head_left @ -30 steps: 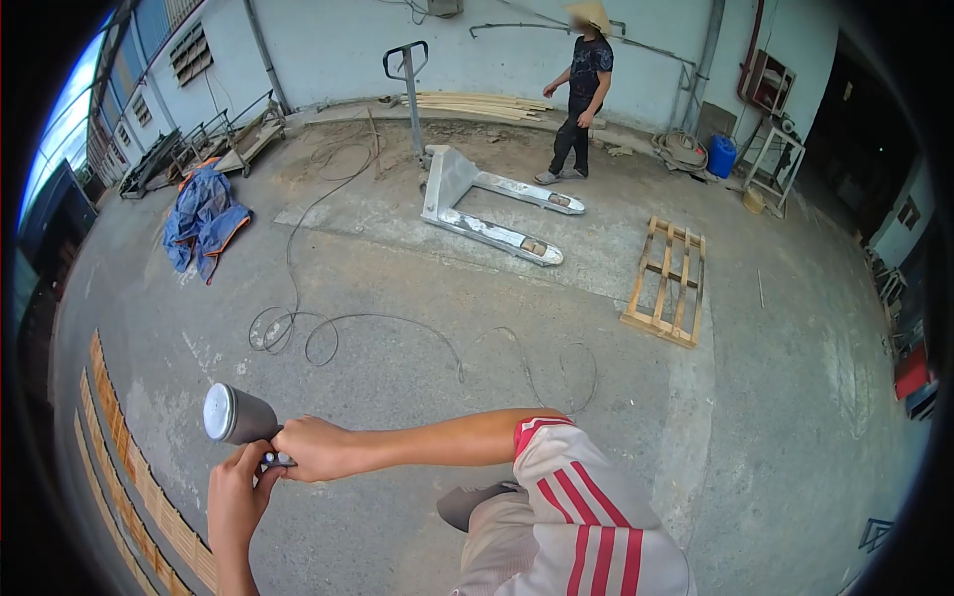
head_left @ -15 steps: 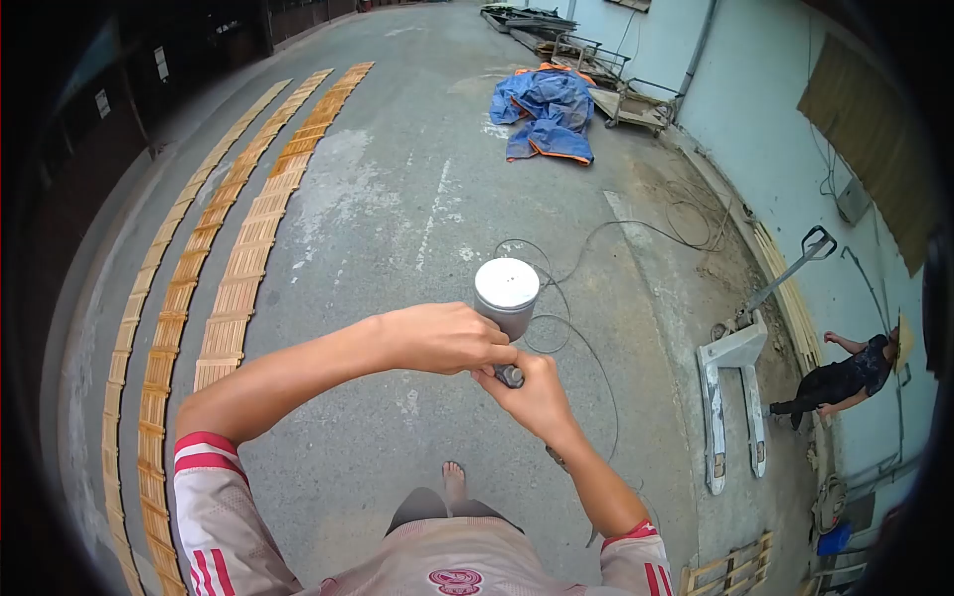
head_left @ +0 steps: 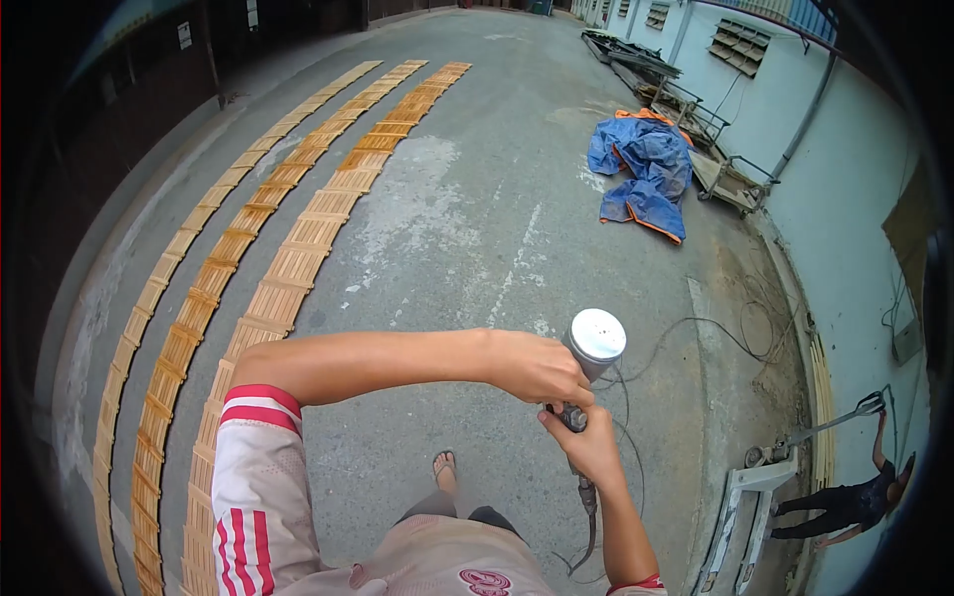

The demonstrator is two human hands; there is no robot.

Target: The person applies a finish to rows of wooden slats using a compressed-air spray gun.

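A spray gun (head_left: pixel 574 416) with a round, silvery cup (head_left: pixel 598 335) on top is held out in front of my body, the cup leaning slightly. My left hand (head_left: pixel 545 370) reaches across from the left, its fingers closed at the gun just below the cup. Lower down, my right hand (head_left: pixel 596 449) is wrapped around the gun's grip, and its fingers are partly hidden. From the bottom of the gun an air hose (head_left: pixel 588 507) hangs down and runs onto the ground.
Three long rows of wooden slatted panels (head_left: pixel 288 278) lie on the left, partly darker stained. A blue tarp (head_left: pixel 644 169) is ahead. A pallet jack (head_left: pixel 740 507) stands at right, with a person (head_left: pixel 845 502) beside it. Loose hose (head_left: pixel 765 333) lies near the wall.
My view has swung left, so panels and tarp sit further right. Both hands and the spray gun have shifted right in view. The person now has an arm raised to the pallet jack's handle.
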